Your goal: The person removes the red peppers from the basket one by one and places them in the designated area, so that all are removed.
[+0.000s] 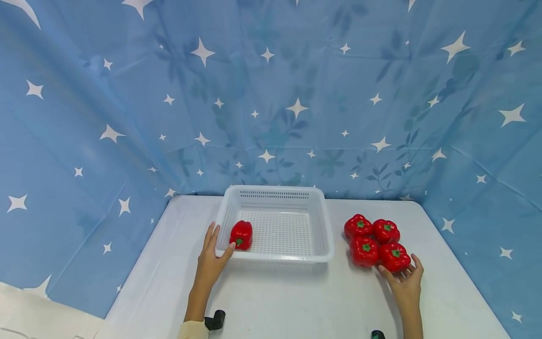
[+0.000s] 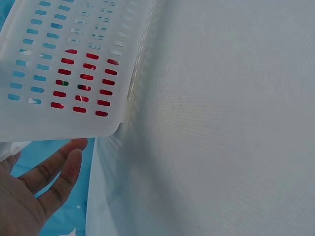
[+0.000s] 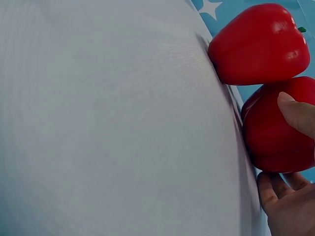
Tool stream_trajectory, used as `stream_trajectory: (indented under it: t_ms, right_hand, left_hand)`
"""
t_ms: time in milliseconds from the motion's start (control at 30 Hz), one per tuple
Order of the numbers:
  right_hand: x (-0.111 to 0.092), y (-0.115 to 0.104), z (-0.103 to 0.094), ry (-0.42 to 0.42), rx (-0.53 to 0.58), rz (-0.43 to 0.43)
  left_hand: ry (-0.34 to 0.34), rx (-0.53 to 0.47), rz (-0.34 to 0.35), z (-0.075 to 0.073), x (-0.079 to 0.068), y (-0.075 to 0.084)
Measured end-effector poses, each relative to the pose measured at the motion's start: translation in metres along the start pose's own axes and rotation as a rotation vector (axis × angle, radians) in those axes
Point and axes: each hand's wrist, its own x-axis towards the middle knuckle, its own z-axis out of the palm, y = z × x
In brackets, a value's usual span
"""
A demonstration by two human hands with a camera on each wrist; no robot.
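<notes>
A white plastic basket [image 1: 277,257] with slotted walls stands at the back middle of the table, one red bell pepper [image 1: 241,234] lying in its front left corner. My left hand [image 1: 210,263] is at that corner, thumb at the front rim and straight fingers along the left side. In the left wrist view two fingers [image 2: 63,182] extend beside the basket wall. On the right, several red bell peppers sit together. My right hand [image 1: 405,285] grips the front right bell pepper [image 1: 394,255], thumb on one side and fingers curled round the other.
A white table [image 1: 288,301] carries everything. Blue star-patterned cloth [image 1: 271,94] hangs behind and at both sides. Three other bell peppers [image 1: 364,251] press close against the gripped one. Dark wrist-worn devices [image 1: 216,320] show near both forearms.
</notes>
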Motion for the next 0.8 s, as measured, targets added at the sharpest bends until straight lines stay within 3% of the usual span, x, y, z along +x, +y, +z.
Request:
stream_trajectory:
  t_ms: [800]
  right_hand:
    - [-0.001,0.0055,-0.0034,-0.02,-0.044,-0.003]
  left_hand:
    - [0.015,-0.011,0.019,0.0007,-0.0002,-0.0005]
